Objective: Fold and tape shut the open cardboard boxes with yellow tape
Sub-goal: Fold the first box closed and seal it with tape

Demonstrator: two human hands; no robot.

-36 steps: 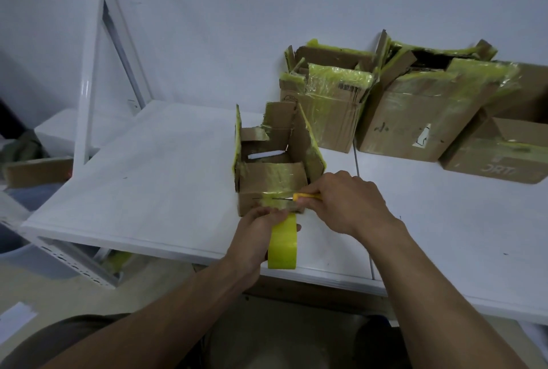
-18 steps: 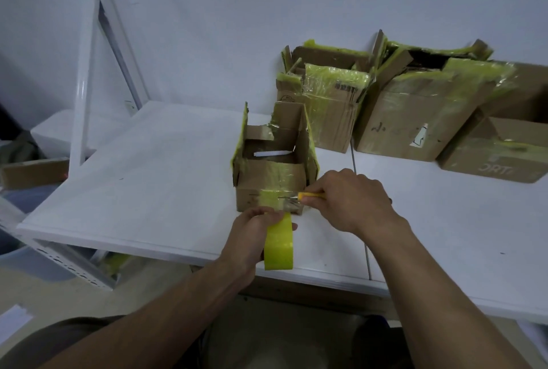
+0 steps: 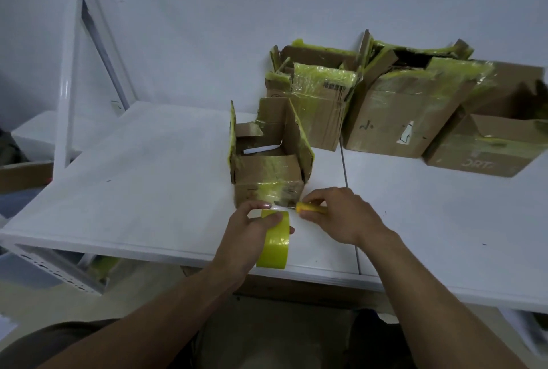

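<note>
White wall (image 3: 267,12) at back, white tabletop (image 3: 142,190) in front w/ a seam (image 3: 346,190) running front to back right of centre, and a white metal post (image 3: 66,87) at far left. Head view, the only one: small open box (image 3: 268,173) sits near the tabletop's front edge, just left of the seam. Its left, back & right flaps stand up; the near flap is folded down w/ yellow tape across it and onto the front face. Left hand (image 3: 247,232) is just in front of the box, grip wrapped round a tape roll (image 3: 274,245) held on edge over the tabletop's front edge, thumb on top of the roll. A short strip of tape (image 3: 278,207) runs from roll to the box's lower front. Right hand (image 3: 344,214) is beside it to the right, grip closed round a cutter (image 3: 308,208) w/ yellow handle, pointing left at that strip; blade too blurred to make out. Hands are close but apart. Against the wall stand 3 more boxes, all w/ yellow tape: left back box (image 3: 320,107) right behind the open one, middle back box (image 3: 406,119) just beside it, right back box (image 3: 486,152) lower, at the far right.
</note>
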